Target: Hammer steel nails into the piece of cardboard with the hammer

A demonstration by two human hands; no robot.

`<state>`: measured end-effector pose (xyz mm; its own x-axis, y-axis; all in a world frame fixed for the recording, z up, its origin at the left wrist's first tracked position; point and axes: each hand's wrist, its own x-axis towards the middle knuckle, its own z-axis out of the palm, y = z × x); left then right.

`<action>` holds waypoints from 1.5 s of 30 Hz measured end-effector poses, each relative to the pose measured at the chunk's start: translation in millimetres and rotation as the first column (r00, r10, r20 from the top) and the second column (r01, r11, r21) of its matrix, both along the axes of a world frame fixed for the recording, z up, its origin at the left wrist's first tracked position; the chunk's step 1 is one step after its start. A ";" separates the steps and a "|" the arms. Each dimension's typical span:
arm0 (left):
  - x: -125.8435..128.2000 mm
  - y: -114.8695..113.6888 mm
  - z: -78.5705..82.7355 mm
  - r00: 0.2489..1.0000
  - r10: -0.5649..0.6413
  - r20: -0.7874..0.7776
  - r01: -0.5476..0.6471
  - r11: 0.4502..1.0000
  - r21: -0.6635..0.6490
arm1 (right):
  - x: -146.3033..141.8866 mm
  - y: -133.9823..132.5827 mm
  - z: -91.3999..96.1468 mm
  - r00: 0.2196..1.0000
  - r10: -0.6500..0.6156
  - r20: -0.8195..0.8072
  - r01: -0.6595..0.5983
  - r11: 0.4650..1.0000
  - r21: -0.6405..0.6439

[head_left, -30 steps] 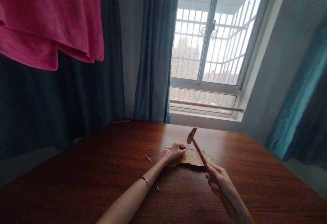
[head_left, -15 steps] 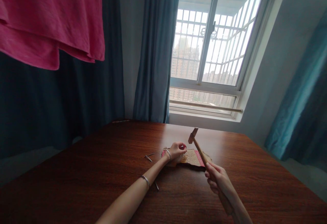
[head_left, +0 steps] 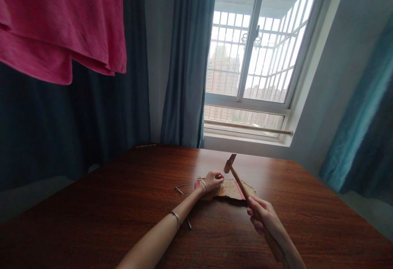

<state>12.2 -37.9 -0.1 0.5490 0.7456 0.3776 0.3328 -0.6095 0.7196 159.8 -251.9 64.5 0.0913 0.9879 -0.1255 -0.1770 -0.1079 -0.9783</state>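
Note:
My right hand (head_left: 261, 214) is closed round the wooden handle of a small hammer (head_left: 236, 175), whose head hangs just right of my left fingers. My left hand (head_left: 212, 179) rests on a tan board (head_left: 231, 188) studded with many small dots, its fingers pinched together on something too small to name. The board lies flat on the dark wooden table (head_left: 123, 211), with a pink edge showing at its left end and along the right side.
A few loose nails (head_left: 179, 188) lie on the table left of the board, one more (head_left: 188, 224) beside my forearm. Behind the table are a window (head_left: 251, 56) and blue curtains (head_left: 187, 60). A pink cloth (head_left: 61, 23) hangs at upper left.
The hammer head has bobbed slightly up and then back down beside my left fingers. My left hand has stayed on the board.

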 end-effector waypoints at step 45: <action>-0.8 0.7 -1.9 1.000 -0.001 -0.004 0.001 1.000 -0.001 | -3.8 1.9 -5.1 1.000 0.020 0.011 -0.020 0.999 -0.041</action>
